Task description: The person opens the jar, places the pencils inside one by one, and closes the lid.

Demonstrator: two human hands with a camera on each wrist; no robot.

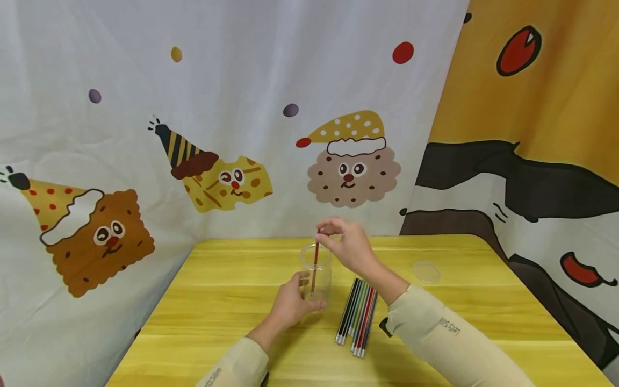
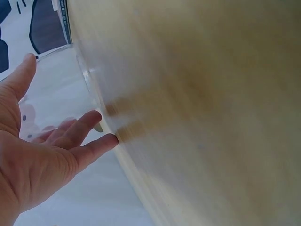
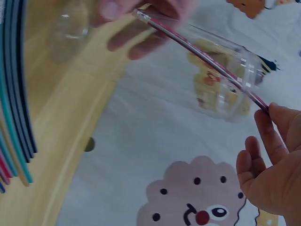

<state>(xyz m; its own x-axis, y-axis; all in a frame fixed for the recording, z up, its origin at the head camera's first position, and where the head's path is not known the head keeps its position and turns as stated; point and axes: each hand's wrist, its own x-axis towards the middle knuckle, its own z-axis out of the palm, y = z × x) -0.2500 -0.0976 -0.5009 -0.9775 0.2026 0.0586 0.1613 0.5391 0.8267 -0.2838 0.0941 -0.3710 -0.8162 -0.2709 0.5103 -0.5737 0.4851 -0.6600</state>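
A clear plastic jar stands upright on the table, its mouth uncovered. My left hand grips it low down, thumb across the near side and fingers round the left; the left wrist view shows that hand from behind the thumb. Above the mouth, my right hand pinches a dark red pencil by its upper end between thumb and finger. The pencil reaches down inside the jar, its metal eraser end lowest. The right hand's other fingers are loosely bent.
Several coloured pencils lie side by side on the wooden table, right of the jar and under my right forearm. A round clear lid lies farther right. Behind the table's back edge hangs a printed curtain.
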